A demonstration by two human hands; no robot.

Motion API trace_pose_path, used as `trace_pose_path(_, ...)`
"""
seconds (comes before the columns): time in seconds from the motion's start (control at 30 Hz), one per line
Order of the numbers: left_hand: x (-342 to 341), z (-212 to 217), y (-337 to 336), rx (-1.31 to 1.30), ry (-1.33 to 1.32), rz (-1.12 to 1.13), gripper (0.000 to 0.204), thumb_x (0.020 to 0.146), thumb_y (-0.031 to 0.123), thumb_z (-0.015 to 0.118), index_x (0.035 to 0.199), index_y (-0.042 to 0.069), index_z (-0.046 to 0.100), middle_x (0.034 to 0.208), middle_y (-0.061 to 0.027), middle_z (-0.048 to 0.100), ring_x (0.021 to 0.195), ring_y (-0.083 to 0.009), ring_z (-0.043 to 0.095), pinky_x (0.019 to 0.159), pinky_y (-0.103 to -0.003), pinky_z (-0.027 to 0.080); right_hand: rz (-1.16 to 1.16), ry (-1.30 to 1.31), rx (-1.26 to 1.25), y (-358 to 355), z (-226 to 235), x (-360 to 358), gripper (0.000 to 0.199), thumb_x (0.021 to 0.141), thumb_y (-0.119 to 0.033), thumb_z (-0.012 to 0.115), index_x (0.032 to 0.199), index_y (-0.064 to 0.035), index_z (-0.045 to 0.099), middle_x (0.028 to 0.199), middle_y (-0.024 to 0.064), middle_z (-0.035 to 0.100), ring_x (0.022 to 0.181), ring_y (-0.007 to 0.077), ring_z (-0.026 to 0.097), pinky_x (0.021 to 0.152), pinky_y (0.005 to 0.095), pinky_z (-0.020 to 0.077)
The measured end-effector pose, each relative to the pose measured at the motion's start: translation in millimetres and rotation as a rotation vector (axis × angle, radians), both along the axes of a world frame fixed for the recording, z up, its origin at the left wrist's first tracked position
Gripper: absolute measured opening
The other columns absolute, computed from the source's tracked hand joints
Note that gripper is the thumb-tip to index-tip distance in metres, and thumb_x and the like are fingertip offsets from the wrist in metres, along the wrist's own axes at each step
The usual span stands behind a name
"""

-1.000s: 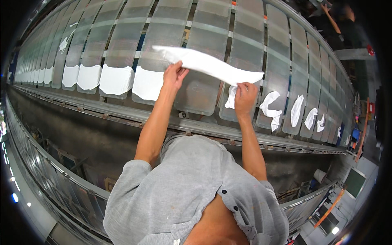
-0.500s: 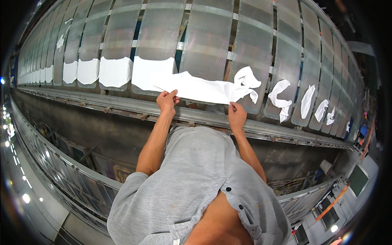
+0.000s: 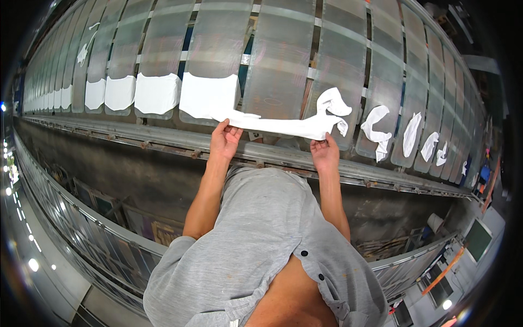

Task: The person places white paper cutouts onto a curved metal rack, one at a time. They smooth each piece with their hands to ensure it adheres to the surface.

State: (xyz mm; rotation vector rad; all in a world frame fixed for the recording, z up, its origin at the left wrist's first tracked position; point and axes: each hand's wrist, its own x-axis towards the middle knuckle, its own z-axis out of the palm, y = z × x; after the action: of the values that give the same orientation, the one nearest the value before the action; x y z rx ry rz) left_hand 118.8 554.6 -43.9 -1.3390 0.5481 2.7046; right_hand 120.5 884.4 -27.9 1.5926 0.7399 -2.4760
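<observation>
White cloth [image 3: 280,126], 1 pc.: L hand [image 3: 225,141] & R hand [image 3: 325,154] pinching near edge over grey board [image 3: 276,82]; now narrower (less spread).

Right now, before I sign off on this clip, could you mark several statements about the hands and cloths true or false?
1. The left hand and right hand hold one white cloth. True.
2. The right hand is open and touches nothing. False: it pinches the cloth's near edge.
3. A crumpled white piece lies right of the right hand. True.
4. Flat pieces line the right side. False: the flat white pieces run leftward.
</observation>
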Motion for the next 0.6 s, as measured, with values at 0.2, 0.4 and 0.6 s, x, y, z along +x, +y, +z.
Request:
trace_pose_path(0.2, -50.7, 32.6, -7.5, -0.238, 0.122, -0.106, 0.01, 0.098, 0.011, 0.066, 0.102, 0.004, 0.059, 0.097, -0.0082, 0.066, 0.092, -0.0225, 0.071, 0.086, -0.04, 0.061, 0.031, 0.14, 0.141, 7.2, 21.6, -45.9, 0.034, 0.096, -0.011, 0.066, 0.126, -0.0012, 0.054, 0.124, 0.0108, 0.058, 0.119, 0.0267, 0.057, 0.099, 0.0423, 0.0525)
trace_pose_path(0.4, -145.8, 60.1, -11.4, -0.488, 0.19, -0.105, 0.016, 0.094, 0.009, 0.072, 0.09, 0.006, 0.057, 0.085, -0.0067, 0.067, 0.076, -0.018, 0.069, 0.078, -0.036, 0.063, 0.044, 0.367, 0.245, 5.7, 47.1, -126.6, 0.031, 0.094, -0.005, 0.067, 0.121, 0.0015, 0.053, 0.113, 0.0131, 0.061, 0.11, 0.0271, 0.062, 0.095, 0.0408, 0.056)
trace_pose_path(0.6, -182.3, 22.9, -13.8, -0.536, 0.09, -0.139, 0.017, 0.091, 0.003, 0.073, 0.091, 0.001, 0.056, 0.09, -0.014, 0.068, 0.08, -0.022, 0.071, 0.071, -0.034, 0.064, 0.084, 0.189, 0.378, -5.2, -2.5, -141.5, 0.023, 0.092, -0.002, 0.067, 0.111, 0.0043, 0.056, 0.11, 0.0164, 0.059, 0.103, 0.0302, 0.063, 0.089, 0.0422, 0.0585)
